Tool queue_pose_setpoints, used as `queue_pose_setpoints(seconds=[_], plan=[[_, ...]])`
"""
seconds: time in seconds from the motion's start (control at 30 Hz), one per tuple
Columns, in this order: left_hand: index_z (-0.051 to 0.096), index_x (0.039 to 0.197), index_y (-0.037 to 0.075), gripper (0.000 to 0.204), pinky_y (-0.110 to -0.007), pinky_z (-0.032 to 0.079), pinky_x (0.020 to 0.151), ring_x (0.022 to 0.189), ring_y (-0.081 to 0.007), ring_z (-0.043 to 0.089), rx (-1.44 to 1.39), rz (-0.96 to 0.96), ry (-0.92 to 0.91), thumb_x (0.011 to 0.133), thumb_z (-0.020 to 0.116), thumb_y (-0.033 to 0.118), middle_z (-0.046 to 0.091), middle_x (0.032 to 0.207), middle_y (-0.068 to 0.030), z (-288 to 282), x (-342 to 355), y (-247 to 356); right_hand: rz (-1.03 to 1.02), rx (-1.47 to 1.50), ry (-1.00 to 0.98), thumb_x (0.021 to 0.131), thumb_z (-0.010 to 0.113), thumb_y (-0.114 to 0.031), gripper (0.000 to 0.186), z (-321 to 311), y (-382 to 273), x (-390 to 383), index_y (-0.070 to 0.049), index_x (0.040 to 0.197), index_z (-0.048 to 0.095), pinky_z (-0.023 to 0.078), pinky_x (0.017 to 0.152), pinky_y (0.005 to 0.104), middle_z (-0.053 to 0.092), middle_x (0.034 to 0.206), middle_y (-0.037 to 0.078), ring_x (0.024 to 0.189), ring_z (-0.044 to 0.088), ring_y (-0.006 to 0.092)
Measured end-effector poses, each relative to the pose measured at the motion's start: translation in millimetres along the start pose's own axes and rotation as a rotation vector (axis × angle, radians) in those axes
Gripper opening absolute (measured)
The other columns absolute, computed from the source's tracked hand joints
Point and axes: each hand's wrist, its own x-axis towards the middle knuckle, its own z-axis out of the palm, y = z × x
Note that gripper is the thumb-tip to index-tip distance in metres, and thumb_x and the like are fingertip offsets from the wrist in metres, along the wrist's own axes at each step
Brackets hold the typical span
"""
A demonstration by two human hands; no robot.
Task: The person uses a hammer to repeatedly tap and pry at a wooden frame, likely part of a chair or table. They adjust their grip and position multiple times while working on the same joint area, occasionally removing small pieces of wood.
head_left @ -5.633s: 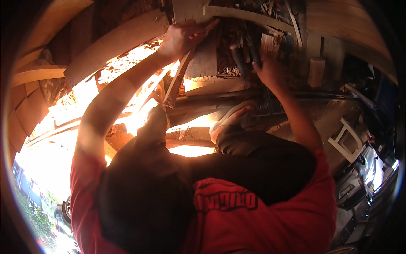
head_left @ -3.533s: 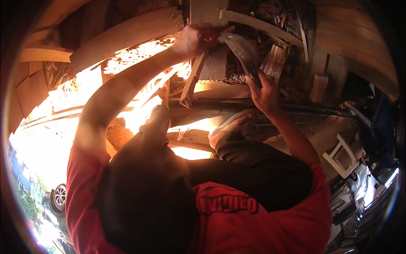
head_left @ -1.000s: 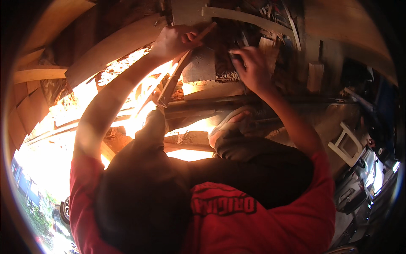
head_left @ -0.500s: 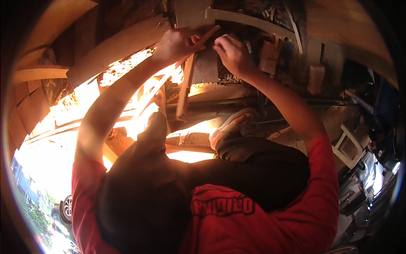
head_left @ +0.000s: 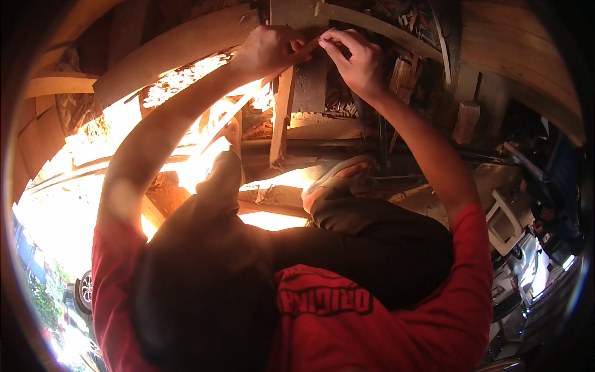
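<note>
My left hand [head_left: 269, 51] is closed round a thin wooden strip [head_left: 307, 48] near the top middle. My right hand [head_left: 353, 61] pinches the upper end of that strip between thumb and finger, just right of the left one. A narrow upright piece of wood [head_left: 281, 124] stands below the strip, beside a grey-brown board [head_left: 308, 93]. A dark elongated object [head_left: 362, 121], too shadowed to make out, lies under my right wrist.
Curved planks [head_left: 173, 46] and a curved batten [head_left: 384, 31] arch across the top. A wood block [head_left: 466, 123] is at the right, with a pale frame [head_left: 505, 223] lower down. Sunlit shavings glare at left. My sandalled foot [head_left: 334, 180] rests mid-view, and vehicles show at the rim.
My right hand, earlier on a dark metal-looking tool, has let it go and moved up and left onto the strip. My left hand stays on the strip.
</note>
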Motion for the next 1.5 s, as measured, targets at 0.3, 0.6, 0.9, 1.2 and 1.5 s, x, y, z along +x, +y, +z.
queue_pose_setpoints(seconds=[0.3,0.6,0.9,1.2,1.5], plan=[[0.082,0.106,0.011,0.03,-0.036,0.063,0.067,0.072,-0.0217,0.078,-0.013,0.017,0.001,0.091,0.087,0.036,0.081,0.088,-0.0069,0,0,-1,-0.207,-0.038,0.004,0.092,0.083,-0.004,0.016,3,9,2,-0.001,0.107,0.079,0.059,0.093,0.0374,0.08,0.106,0.009,0.106,0.075,0.0271],[0.08,0.11,0.011,0.03,-0.04,0.062,0.069,0.077,-0.0251,0.077,0.002,0.021,0.048,0.092,0.085,0.034,0.078,0.095,-0.0077,4,0,5,-0.244,-0.061,0.012,0.092,0.081,-0.007,0.012,7,10,1,-0.003,0.103,0.079,0.059,0.091,0.0412,0.079,0.101,0.01,0.104,0.072,0.0289],[0.079,0.104,0.008,0.02,-0.04,0.061,0.069,0.077,-0.0297,0.075,-0.022,0.089,0.137,0.092,0.085,0.022,0.073,0.092,-0.01,11,4,9,-0.411,-0.211,0.025,0.081,0.085,-0.002,0.02,4,13,11,-0.005,0.1,0.082,0.058,0.089,0.0409,0.077,0.099,0.006,0.098,0.069,0.0286],[0.083,0.097,0.007,0.012,-0.041,0.06,0.071,0.078,-0.0283,0.072,0.026,0.293,0.095,0.089,0.085,0.016,0.072,0.085,-0.0094,-1,12,10,-0.472,-0.14,-0.044,0.08,0.083,-0.002,0.015,-7,19,20,-0.007,0.094,0.082,0.058,0.086,0.0384,0.078,0.096,0.003,0.095,0.069,0.0256],[0.085,0.12,0.017,0.04,-0.038,0.054,0.056,0.061,-0.0221,0.062,0.081,0.349,0.148,0.082,0.08,0.004,0.06,0.075,-0.0065,-4,14,10,-0.298,-0.365,0.056,0.092,0.082,-0.011,0.027,-31,24,6,-0.005,0.118,0.077,0.058,0.086,0.0426,0.078,0.103,0.006,0.096,0.072,0.0311]])
